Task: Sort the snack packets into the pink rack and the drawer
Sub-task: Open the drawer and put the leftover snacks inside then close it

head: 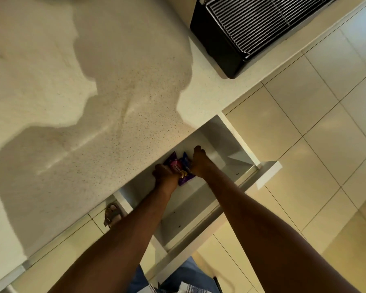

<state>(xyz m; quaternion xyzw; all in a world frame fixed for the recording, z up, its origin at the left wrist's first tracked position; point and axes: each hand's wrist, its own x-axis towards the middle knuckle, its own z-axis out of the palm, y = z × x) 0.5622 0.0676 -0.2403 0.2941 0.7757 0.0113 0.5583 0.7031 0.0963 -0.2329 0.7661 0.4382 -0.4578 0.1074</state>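
Head view is looking down on a speckled, matte stone desk (118, 98) with a white, smooth-walled drawer (201, 210) standing pulled out beneath its edge. Both hands are reaching into the drawer. Left hand (164, 173) is gripping the glossy, crinkled snack packets (181, 168), pink and purple foil, its fingers curled round their near end. Right hand (200, 161) is lying against the packets' right side with fingers stretched forward and fairly straight, touching the blue-purple one. Packets are sitting on the drawer floor close under the desk edge, their long axis running away from the person toward the drawer's back. A black box with a ribbed metal grille (260, 24) is resting on the desk's far corner above glossy pale floor tiles (317, 115).
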